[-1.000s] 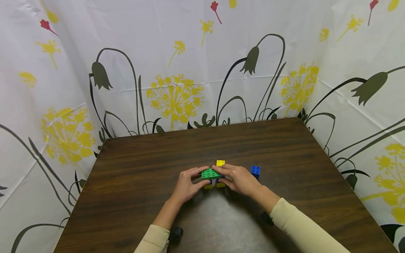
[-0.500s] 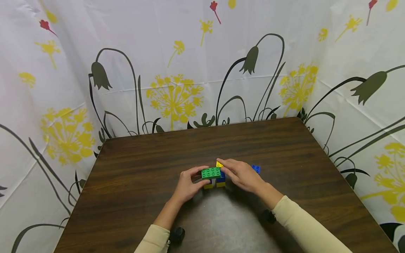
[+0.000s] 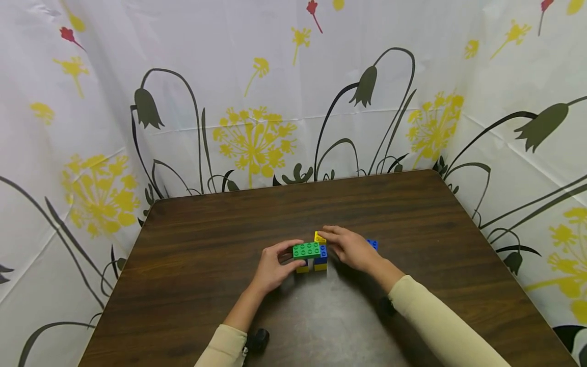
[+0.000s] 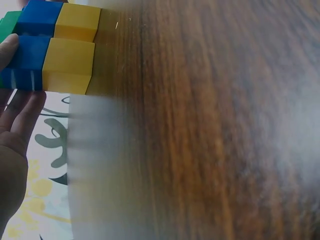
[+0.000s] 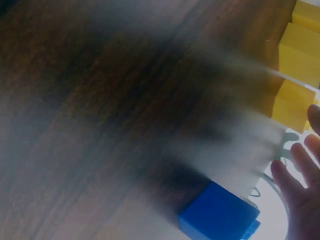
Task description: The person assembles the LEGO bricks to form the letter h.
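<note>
A green toy brick [image 3: 306,250] lies across two short stacks, each with a blue brick [image 3: 320,257] over a yellow brick [image 3: 320,267]. My left hand [image 3: 271,265] grips the left end of this build. In the left wrist view, its thumb [image 4: 7,50] lies against the blue part and the other fingers are on the opposite side. Another yellow brick [image 3: 319,237] stands just behind the build. My right hand [image 3: 350,248] is beside it, fingers loosely bent, fingertips over or at its right edge; whether they touch it, I cannot tell.
A separate blue brick [image 5: 219,212] stands to the right, partly hidden behind my right hand in the head view. The brown wooden table [image 3: 220,229] reaches back to a white curtain [image 3: 275,92] with printed flowers.
My right hand has come off the right end of the green brick and moved back to the rear yellow brick. The left hand keeps its hold on the build.
</note>
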A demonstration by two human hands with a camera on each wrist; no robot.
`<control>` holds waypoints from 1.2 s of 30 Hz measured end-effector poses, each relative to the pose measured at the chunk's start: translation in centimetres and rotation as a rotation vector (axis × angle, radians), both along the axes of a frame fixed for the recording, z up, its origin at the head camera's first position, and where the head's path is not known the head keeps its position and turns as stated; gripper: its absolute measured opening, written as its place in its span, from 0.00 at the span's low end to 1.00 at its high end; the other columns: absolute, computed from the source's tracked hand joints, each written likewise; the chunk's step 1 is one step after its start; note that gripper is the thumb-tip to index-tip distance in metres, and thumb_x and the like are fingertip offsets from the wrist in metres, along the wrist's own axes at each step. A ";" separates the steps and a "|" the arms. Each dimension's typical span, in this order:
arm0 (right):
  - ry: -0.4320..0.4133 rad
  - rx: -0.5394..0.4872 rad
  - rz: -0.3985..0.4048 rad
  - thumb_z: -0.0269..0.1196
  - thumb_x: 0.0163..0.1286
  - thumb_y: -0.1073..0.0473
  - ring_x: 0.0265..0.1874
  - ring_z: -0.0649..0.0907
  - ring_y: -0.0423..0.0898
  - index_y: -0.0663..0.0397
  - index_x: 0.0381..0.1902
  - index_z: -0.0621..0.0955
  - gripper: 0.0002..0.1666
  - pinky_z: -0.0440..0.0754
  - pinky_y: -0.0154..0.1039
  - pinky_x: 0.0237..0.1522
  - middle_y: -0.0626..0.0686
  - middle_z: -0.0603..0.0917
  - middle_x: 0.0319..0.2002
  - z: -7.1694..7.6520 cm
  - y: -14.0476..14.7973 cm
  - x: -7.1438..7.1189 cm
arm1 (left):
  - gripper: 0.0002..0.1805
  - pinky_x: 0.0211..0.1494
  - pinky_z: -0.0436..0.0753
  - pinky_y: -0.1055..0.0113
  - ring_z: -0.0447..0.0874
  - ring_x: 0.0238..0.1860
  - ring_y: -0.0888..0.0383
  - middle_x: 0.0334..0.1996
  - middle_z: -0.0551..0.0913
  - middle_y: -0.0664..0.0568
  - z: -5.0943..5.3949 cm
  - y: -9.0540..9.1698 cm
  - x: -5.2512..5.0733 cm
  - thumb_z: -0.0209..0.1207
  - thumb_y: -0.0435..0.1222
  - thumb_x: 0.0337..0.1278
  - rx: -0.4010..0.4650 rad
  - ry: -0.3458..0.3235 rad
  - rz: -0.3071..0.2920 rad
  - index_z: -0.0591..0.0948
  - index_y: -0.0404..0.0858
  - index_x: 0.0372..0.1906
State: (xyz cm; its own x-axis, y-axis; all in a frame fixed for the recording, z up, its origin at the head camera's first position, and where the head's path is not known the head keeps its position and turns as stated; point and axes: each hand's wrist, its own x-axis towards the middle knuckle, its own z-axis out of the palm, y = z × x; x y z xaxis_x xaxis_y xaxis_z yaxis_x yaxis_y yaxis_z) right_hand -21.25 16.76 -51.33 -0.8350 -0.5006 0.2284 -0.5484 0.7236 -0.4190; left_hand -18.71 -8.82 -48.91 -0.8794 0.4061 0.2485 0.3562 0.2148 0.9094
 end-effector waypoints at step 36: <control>0.021 -0.254 -0.109 0.67 0.66 0.61 0.45 0.84 0.46 0.53 0.47 0.79 0.12 0.84 0.40 0.47 0.49 0.81 0.45 0.8 -0.8 -1.3 | 0.22 0.53 0.82 0.58 0.83 0.51 0.46 0.50 0.83 0.42 -1.6 0.0 -0.5 0.70 0.25 0.49 0.015 -0.023 0.000 0.82 0.32 0.53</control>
